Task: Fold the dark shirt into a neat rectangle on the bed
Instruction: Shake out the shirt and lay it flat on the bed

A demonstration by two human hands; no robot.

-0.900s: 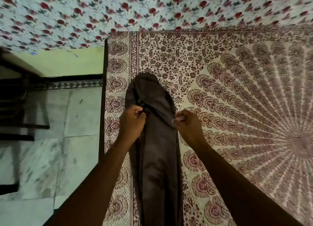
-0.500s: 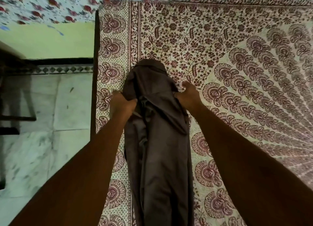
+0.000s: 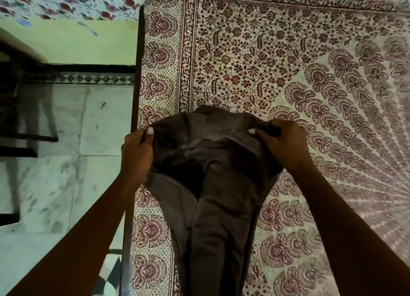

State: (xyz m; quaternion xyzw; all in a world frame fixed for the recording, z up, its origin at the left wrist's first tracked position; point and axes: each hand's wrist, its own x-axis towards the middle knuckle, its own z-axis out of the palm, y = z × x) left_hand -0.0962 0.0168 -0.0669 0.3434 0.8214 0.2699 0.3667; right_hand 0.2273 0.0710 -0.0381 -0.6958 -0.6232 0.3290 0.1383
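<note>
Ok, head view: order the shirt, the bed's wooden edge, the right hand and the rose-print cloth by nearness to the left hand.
1. Shirt: gripped by the left hand.
2. Wooden edge: just beside it, left.
3. Right hand: across the shirt.
4. Rose-print cloth: far, top.

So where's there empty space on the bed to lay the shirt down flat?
The big bare stretch of bedspread beyond and right of the dark shirt is free. Left is tight: only a narrow strip lies between shirt and bed edge, by the left hand gripping it. The right hand grips the shirt's other side.
</note>
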